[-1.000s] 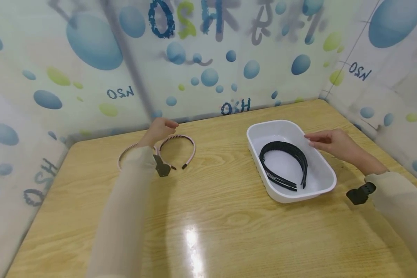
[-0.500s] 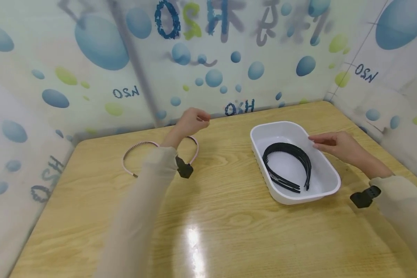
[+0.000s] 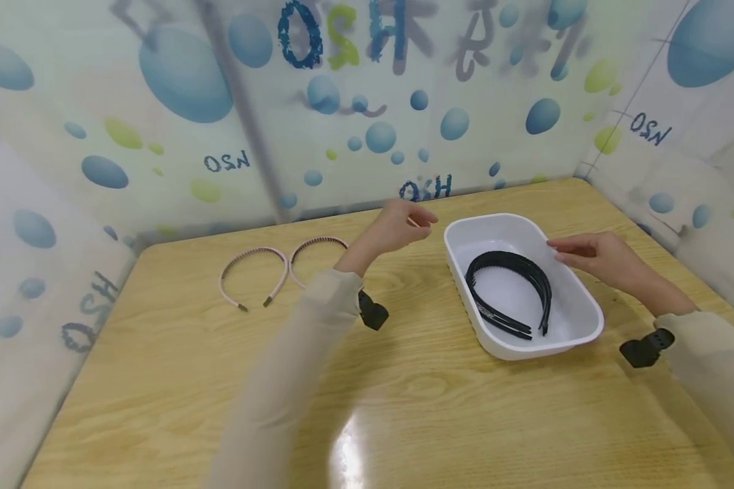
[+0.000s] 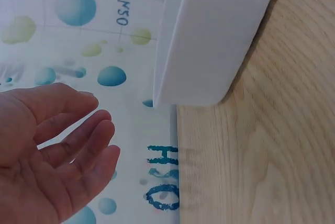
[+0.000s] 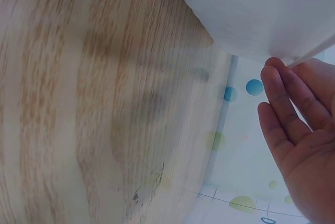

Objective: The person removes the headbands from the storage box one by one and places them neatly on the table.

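Note:
My left hand [image 3: 394, 225] hovers left of a white plastic tub [image 3: 571, 305], its fingers loosely bent around nothing. In the left wrist view the palm and relaxed fingers of that hand [image 4: 63, 150] show beside the tub's outer wall [image 4: 209, 41]. With my right hand [image 3: 612, 261] I pinch the tub's right rim; in the right wrist view the fingers of this hand [image 5: 298, 130] lie outside the wall, the thumb partly hidden behind the rim. Several black headbands [image 3: 506, 258] lie nested inside the tub.
Two pale pink headbands with toothed inner edges lie on the wooden table [image 3: 159, 360]: the left headband [image 3: 253, 251], and the right headband [image 3: 316, 239], partly covered by my left forearm. A wall [image 3: 367, 88] printed with blue and green bubbles stands behind the table.
My left hand has moved right, away from the pink headbands and toward the tub, carrying nothing. The right hand keeps its pinch on the rim. The head view has shifted slightly.

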A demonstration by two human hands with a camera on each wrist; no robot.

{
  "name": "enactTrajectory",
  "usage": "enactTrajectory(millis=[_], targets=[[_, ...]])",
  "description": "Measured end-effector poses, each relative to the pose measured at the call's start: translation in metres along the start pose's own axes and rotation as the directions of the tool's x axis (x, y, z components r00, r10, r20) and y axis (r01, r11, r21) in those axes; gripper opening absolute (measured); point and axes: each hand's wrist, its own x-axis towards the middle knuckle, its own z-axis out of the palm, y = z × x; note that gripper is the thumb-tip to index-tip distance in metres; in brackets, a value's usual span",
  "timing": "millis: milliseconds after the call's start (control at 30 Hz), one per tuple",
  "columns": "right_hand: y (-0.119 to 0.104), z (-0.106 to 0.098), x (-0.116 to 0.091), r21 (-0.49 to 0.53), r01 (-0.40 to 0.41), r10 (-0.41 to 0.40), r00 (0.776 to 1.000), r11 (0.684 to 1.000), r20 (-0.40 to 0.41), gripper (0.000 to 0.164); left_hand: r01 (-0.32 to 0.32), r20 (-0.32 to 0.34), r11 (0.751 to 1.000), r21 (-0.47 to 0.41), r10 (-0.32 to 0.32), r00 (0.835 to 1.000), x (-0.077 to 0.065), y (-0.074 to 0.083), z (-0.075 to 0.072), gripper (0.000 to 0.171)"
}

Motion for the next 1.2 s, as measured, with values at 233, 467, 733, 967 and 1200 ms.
enactTrajectory(millis=[233, 467, 733, 967, 1200], targets=[[0.003, 0.000, -0.001, -0.001, 0.000, 0.000, 1.000, 1.000, -0.001, 0.038, -0.034, 0.031, 0.999, -0.013, 0.035, 0.999, 0.012, 0.011, 0.021, 0.028], [0.004, 0.000, -0.001, -0.004, 0.012, -0.012, 1.000, 1.000, -0.010, 0.037, -0.061, 0.038, 0.998, 0.001, 0.061, 0.997, 0.022, 0.023, 0.041, 0.025], [0.002, 0.000, -0.001, 0.003, 0.012, -0.012, 1.000, 1.000, -0.009, 0.036, -0.011, 0.085, 1.000, -0.012, 0.012, 0.996, 0.035, 0.030, 0.060, 0.024], [0.003, 0.000, 0.001, 0.000, 0.015, -0.015, 1.000, 1.000, -0.010, 0.036, 0.042, 0.118, 0.999, 0.018, -0.044, 0.992, 0.049, 0.033, 0.067, 0.026], [0.003, -0.001, 0.001, 0.001, 0.051, -0.051, 0.999, 0.999, -0.016, 0.036, 0.129, 0.170, 0.988, 0.089, -0.142, 0.975, 0.056, 0.046, 0.070, 0.029]])
